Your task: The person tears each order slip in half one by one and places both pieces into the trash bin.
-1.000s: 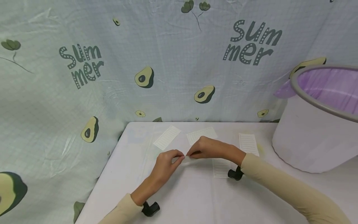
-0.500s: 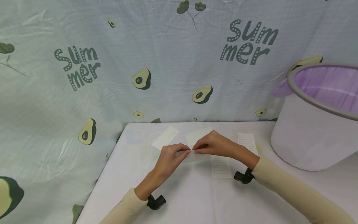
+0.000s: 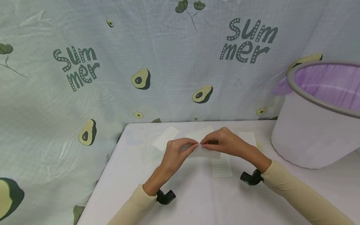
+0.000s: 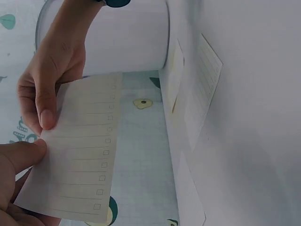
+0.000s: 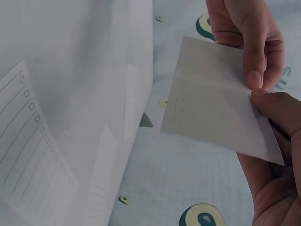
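A paper checklist sheet (image 3: 207, 152) hangs between my two hands above the table. Ruled lines and small checkboxes show on one face of the sheet (image 4: 80, 150) in the left wrist view; its other face (image 5: 211, 94) looks plain in the right wrist view, apart from faint marks. My left hand (image 3: 175, 156) pinches the sheet's upper edge between thumb and fingers. Close beside it, my right hand (image 3: 229, 143) pinches the same edge, the thumb tips nearly touching. No tear is visible in the sheet. Parts of the fingers behind it are hidden.
Several similar sheets lie on the white table (image 3: 191, 193): one at left (image 3: 166, 138), others beyond and right of my hands, including a front sheet (image 3: 222, 167). A large white bin (image 3: 312, 134) with a purple liner stands at right. A patterned curtain (image 3: 168, 56) hangs behind.
Both hands have moved right and slightly away from me, carrying the sheet between them. More of the sheet now shows below the fingers. The sheets on the table stay put.
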Demonstrator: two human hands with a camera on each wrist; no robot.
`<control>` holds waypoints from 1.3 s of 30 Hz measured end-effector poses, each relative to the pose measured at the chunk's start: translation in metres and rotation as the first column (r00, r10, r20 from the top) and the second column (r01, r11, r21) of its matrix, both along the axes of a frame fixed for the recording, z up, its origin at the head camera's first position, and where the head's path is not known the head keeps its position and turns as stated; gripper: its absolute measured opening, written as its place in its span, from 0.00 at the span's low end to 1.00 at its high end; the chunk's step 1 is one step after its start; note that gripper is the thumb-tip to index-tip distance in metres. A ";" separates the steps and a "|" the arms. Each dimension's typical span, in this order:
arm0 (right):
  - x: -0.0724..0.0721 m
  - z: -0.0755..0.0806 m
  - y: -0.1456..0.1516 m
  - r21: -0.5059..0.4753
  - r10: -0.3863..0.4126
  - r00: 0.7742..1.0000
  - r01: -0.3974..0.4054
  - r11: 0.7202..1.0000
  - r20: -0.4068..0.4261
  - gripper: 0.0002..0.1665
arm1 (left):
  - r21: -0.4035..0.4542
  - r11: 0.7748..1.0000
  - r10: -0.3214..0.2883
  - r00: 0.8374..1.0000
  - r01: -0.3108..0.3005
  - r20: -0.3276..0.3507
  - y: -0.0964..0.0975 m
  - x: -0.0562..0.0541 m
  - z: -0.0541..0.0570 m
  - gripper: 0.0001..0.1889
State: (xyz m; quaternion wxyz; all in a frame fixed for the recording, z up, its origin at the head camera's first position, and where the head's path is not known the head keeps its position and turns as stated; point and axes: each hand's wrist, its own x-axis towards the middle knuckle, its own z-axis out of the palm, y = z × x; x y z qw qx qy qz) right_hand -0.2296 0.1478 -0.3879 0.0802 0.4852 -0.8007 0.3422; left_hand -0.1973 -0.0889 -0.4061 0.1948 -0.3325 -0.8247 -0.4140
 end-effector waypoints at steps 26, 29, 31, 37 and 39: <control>0.007 0.007 0.031 -0.086 -0.140 0.980 0.129 0.988 -0.141 0.11 | 0.157 0.984 -0.091 0.996 0.089 0.007 0.035 -0.012 0.002 0.05; 0.008 0.007 0.035 -0.097 -0.161 0.974 0.147 0.984 -0.159 0.11 | 0.154 0.983 -0.102 0.995 0.100 0.006 0.039 -0.014 0.002 0.05; 0.009 0.007 0.038 -0.107 -0.178 0.969 0.162 0.981 -0.170 0.12 | 0.151 0.982 -0.112 0.994 0.111 -0.001 0.042 -0.015 0.004 0.05; 0.014 0.010 0.049 -0.123 -0.243 0.951 0.223 0.967 -0.190 0.13 | 0.160 0.977 -0.139 0.990 0.142 -0.028 0.054 -0.020 0.007 0.05; 0.016 0.011 0.053 -0.119 -0.270 0.941 0.250 0.961 -0.205 0.13 | 0.166 0.974 -0.151 0.988 0.154 -0.034 0.058 -0.021 0.008 0.05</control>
